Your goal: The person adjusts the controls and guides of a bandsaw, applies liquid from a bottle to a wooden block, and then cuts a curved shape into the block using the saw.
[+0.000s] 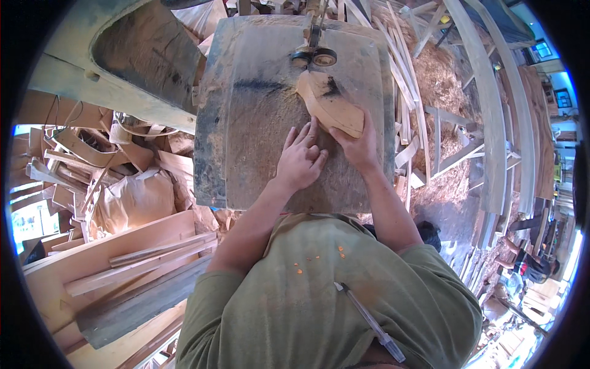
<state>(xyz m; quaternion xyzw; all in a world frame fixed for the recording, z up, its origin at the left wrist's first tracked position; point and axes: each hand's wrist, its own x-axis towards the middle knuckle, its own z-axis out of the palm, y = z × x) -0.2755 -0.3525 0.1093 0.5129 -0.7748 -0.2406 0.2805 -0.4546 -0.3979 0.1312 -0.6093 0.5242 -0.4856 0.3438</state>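
Note:
A pale wooden block [329,101], curved along its sides and marked with a line, lies on the bandsaw table [258,154]. Its far end is close to the blade, just below the black round guide rollers [314,58]. My right hand [359,144] grips the near right end of the block, thumb along its near edge. My left hand [302,157] rests to the left on the table, fingers stretched out, with the index fingertip at the block's left edge. The cut itself is too small to make out.
Sawdust and dark smudges cover parts of the table. The saw's large frame [147,58] fills the upper left. Boards [141,258] and scrap wood are piled at left; long planks [495,123] stand at right above shavings. Another person [531,264] is far right.

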